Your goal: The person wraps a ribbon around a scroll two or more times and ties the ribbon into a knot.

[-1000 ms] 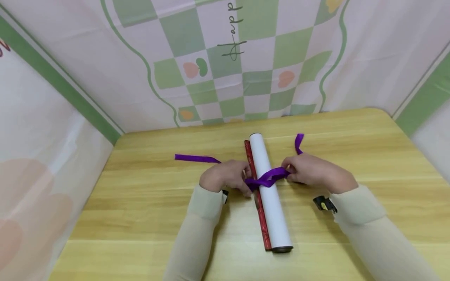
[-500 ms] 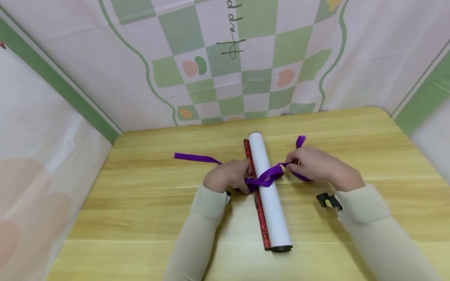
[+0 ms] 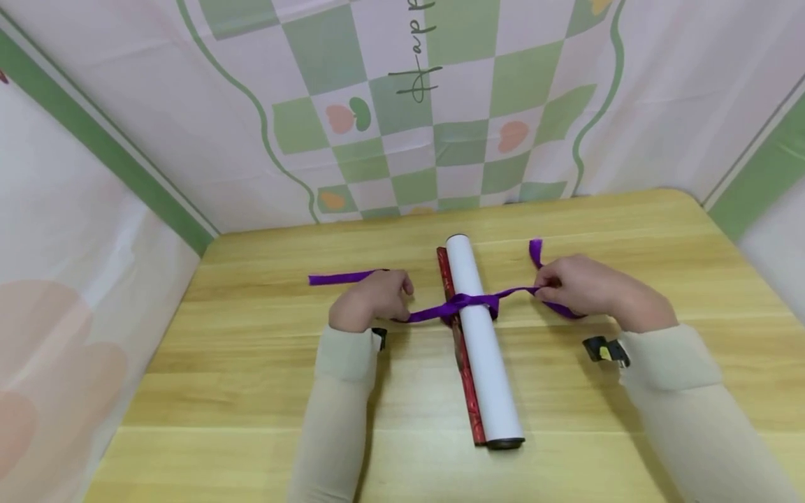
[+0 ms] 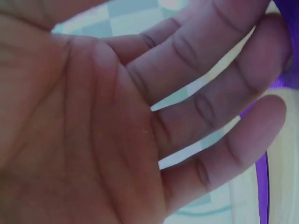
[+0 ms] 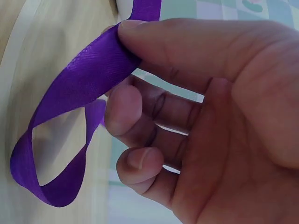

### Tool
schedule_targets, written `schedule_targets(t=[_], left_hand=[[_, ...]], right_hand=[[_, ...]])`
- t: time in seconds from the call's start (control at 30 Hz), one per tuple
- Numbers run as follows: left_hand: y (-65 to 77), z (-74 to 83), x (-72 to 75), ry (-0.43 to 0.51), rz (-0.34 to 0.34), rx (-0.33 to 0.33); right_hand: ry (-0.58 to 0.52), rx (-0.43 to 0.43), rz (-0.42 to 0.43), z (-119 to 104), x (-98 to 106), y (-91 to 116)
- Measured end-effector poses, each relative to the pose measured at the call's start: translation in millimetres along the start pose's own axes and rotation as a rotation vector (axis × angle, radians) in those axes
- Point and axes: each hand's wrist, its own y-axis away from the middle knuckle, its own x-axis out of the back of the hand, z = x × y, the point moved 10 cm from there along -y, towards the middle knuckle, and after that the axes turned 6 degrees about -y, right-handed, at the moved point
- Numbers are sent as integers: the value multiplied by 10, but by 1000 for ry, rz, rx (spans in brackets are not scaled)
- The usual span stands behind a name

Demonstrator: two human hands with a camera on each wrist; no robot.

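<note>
A white roll (image 3: 487,363) with dark ends lies lengthwise on the table, a red patterned strip (image 3: 468,398) along its left side. Purple ribbon (image 3: 472,302) crosses over both near the middle, in a crossing or knot with a loop at the right. To the left, my left hand (image 3: 375,300) holds one length of the ribbon at its fingertips; in the left wrist view the ribbon (image 4: 292,42) shows only at the frame's right edge. On the other side my right hand (image 3: 585,286) pinches the other length between thumb and finger, its slack ribbon (image 5: 93,67) looping down.
The wooden table (image 3: 251,412) extends around the roll. A patterned cloth (image 3: 465,147) hangs behind its far edge, with more cloth at both sides. Black devices sit at both wrists, the right one (image 3: 606,351) just below the cuff.
Both hands have moved apart, the left one leftward and the right one rightward. The ribbon between them is straighter, and its crossing over the roll is smaller. The roll has stayed in place.
</note>
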Motion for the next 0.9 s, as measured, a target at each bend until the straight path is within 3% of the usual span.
schedule_targets(t=[0.17, 0.27, 0.47, 0.63, 0.9], left_hand=[[76, -134, 112, 35, 35, 43], [97, -126, 127, 31, 42, 47], [65, 110, 71, 42, 31, -48], [31, 373, -21, 16, 24, -124], [-27, 597, -195, -97, -10, -158]], right_hand=[[3, -34, -14, 122, 35, 26], [5, -56, -25, 206, 48, 40], [24, -72, -7, 261, 83, 62], [10, 12, 72, 9, 105, 9], [-22, 103, 23, -312, -207, -136]])
